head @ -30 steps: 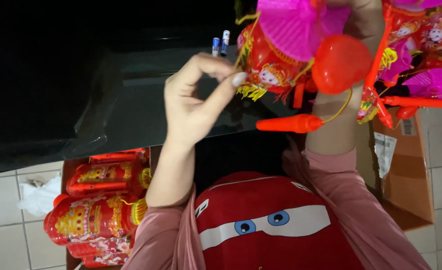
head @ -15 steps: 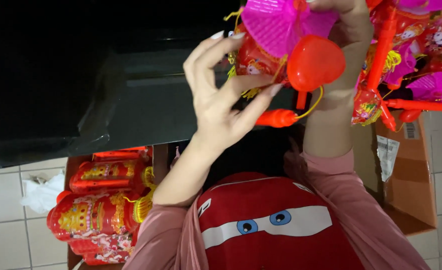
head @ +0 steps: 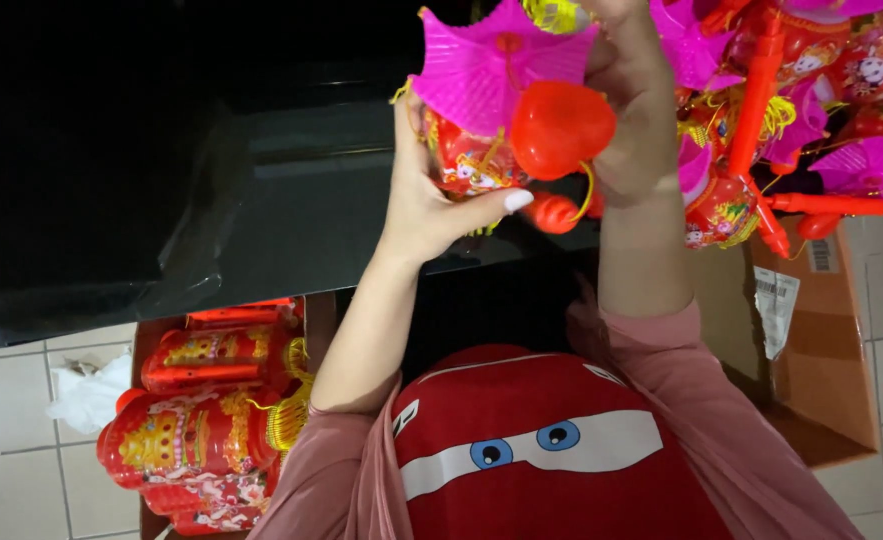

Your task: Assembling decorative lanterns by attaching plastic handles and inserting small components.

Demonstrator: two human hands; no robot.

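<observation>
Pale floor tiles run under a dark, shiny black table that fills the top left of the view.

Up high, near the top middle, is a red plastic lantern with gold pictures and a bright pink frilly top. Both hands hold it in the air over the edge of the table. The left hand wraps round the red body of the lantern from the side, its fingers curled and pressed on it, with the thumb stretched out below. The right hand is closed round the top part, just beside a round red plastic bulb that hangs in front on a thin yellow cord. A small red handle end sticks out under the bulb, touching the left thumb.

It looks like the person is fixing or straightening the lantern's parts. The next move would need a gentle touch, so the thin cord does not snag or pull free.

To the right hangs a bunch of more red and pink lanterns with long red sticks. Below them stands an open brown cardboard box. Down on the left, more red and gold lanterns lie stacked, next to a crumpled white tissue.
</observation>
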